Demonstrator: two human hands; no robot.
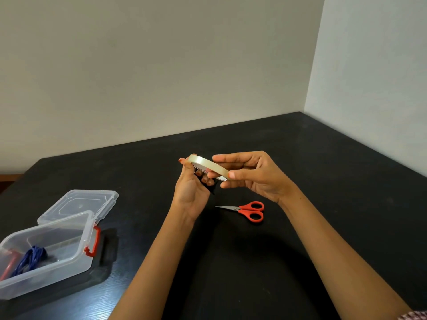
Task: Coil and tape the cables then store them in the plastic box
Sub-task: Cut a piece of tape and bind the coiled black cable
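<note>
Both hands (pixel 231 179) around tape roll (pixel 208 167), perhaps with a dark cable

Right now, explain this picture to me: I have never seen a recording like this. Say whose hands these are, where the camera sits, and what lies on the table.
There is no machine here. A person wears one camera on the head, looking forward and down at both bare hands. The left hand and right hand together hold a roll of clear tape above a black table. Red-handled scissors lie closed on the table, under the right hand. At the left stands a clear plastic box with a red latch, its lid open behind it. Inside lies a coiled blue cable beside something red, too blurred to name.
</note>
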